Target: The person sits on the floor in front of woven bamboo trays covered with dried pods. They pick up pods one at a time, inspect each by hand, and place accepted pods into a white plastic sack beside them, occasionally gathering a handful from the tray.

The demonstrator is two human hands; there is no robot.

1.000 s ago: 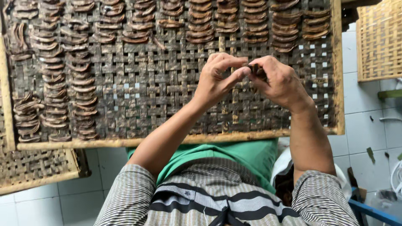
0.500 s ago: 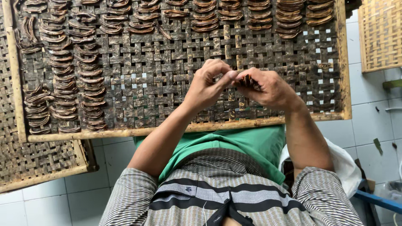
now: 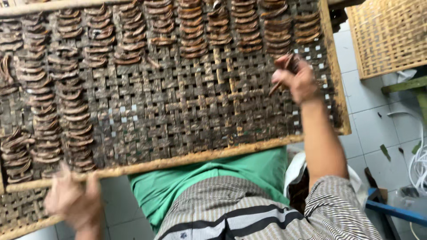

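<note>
1. The big woven tray (image 3: 187,158) lies flat across the person's lap. It is made of dark crossed strips with small square holes, and it has a pale wooden frame.
2. Rows of brown curved strips (image 3: 126,40) lie stacked along the top and the left side of the tray. The middle part is bare weave.
3. The right hand (image 3: 296,80) reaches up over the top right part of the tray. Its fingers are closed around a thin brown stick (image 3: 280,78), just under the last row.
4. The left hand (image 3: 73,202) is low by the tray's near left edge. It is blurry, so I cannot tell if it is open or closed.
5. A light woven basket (image 3: 387,35) sits on the white floor tiles, off to the right.
</note>
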